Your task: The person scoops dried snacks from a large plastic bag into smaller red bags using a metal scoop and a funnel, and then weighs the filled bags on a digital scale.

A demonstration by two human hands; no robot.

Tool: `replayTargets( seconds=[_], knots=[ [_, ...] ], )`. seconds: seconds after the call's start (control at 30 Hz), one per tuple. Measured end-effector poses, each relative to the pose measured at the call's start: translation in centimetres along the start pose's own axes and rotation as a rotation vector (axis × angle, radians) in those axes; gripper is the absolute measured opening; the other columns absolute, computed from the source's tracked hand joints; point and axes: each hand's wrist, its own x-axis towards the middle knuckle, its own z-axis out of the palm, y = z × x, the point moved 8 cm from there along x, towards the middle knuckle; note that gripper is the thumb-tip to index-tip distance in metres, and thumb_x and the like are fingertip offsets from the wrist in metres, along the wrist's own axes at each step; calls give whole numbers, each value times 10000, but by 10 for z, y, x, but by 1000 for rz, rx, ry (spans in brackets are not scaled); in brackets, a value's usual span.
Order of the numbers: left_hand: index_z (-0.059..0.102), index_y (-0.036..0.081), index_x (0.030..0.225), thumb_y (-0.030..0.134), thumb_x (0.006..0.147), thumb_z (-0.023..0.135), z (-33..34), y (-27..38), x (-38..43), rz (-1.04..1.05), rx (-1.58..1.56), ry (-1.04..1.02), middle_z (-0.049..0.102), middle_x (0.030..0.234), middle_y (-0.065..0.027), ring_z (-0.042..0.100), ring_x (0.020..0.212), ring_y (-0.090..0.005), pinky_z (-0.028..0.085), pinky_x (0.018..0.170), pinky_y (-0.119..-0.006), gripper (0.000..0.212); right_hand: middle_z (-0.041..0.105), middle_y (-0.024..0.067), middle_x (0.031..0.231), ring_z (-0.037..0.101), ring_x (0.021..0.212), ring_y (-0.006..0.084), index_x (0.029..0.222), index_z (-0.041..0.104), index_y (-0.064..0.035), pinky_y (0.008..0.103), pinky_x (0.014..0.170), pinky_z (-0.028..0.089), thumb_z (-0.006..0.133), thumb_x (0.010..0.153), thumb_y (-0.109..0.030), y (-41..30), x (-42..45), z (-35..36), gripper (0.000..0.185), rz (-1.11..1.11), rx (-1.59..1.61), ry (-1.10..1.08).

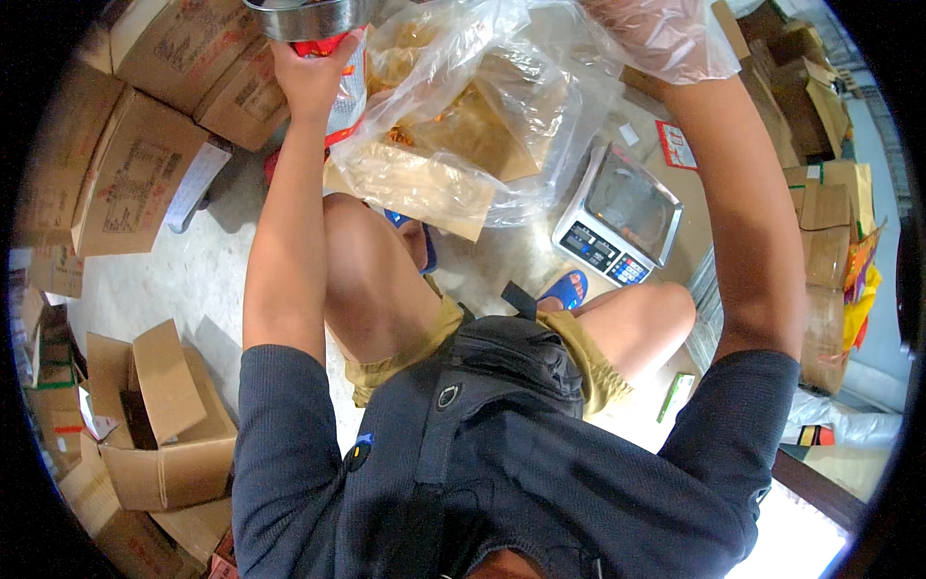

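My left hand (315,65) is at the top left, wrapped around a red and silver printed pouch (347,101), directly under a round metal bowl or pan (304,22); what holds the metal piece cannot be fully seen. At the top right, my right hand (658,36) wears a clear plastic glove, and its fingers are cut off by the picture's edge. Between the hands stands an open cardboard box (434,184) lined with a large clear plastic bag (557,123), with some orange-brown contents low inside. A digital scale (622,210) lies on the floor right of the box.
Stacked cartons (137,174) line the left side. An open carton (166,463) sits at lower left. More boxes (825,268) and colourful packaging (861,304) are on the right. A red-edged packet (676,145) lies behind the scale, and a green and white box (676,396) near my right knee.
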Motion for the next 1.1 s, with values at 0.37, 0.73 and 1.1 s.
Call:
replayTargets(
  seconds=[0.37, 0.73, 1.1],
  knots=[
    [444, 0, 1236, 179, 744, 798, 105, 113, 54, -20, -518, -100, 614, 1051, -119, 652, 767, -198, 535, 440, -266, 632, 662, 28, 854, 599, 778, 128, 1048, 681, -16, 259, 696, 472, 668, 842, -156, 139, -167, -61, 249, 760, 303, 164],
    [677, 20, 991, 83, 706, 812, 411, 197, -111, -350, -916, -946, 699, 842, -52, 604, 595, -98, 505, 437, -234, 322, 649, 85, 713, 589, 657, 171, 999, 695, -37, 333, 623, 457, 616, 866, -294, 185, -446, -76, 299, 1552, 59, 246],
    [539, 26, 1143, 23, 720, 769, 532, 160, -342, -674, -915, -1040, 675, 975, -95, 661, 736, -175, 551, 448, -285, 481, 564, -17, 679, 493, 604, 87, 878, 673, -47, 260, 551, 383, 612, 909, -240, 199, -571, -90, 205, 1679, 65, 370]
  ],
)
